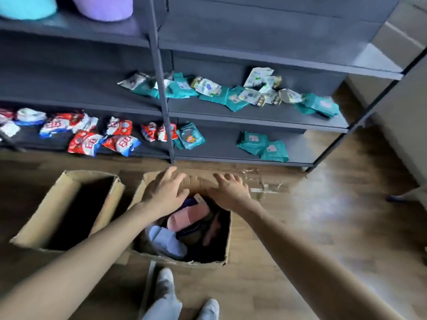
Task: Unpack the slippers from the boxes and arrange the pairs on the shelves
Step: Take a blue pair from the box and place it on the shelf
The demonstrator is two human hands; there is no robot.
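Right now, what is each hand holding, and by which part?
Nothing. The left hand and right hand are open, fingers spread over the far box flap.

slippers [184, 217]: partly hidden | left box [53, 204]: inside dark | tubs [104, 8]: cropped top

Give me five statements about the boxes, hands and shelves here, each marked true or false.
1. Both the left hand and the right hand are over the right box. True.
2. The left box is full of slippers. False: its inside looks dark and no slippers show.
3. A pink slipper lies in the right box. True.
4. The right hand grips the white slipper. False: its fingers are spread and hold nothing; the white slipper lies in the box.
5. Red packets lie on the bottom shelf. True.
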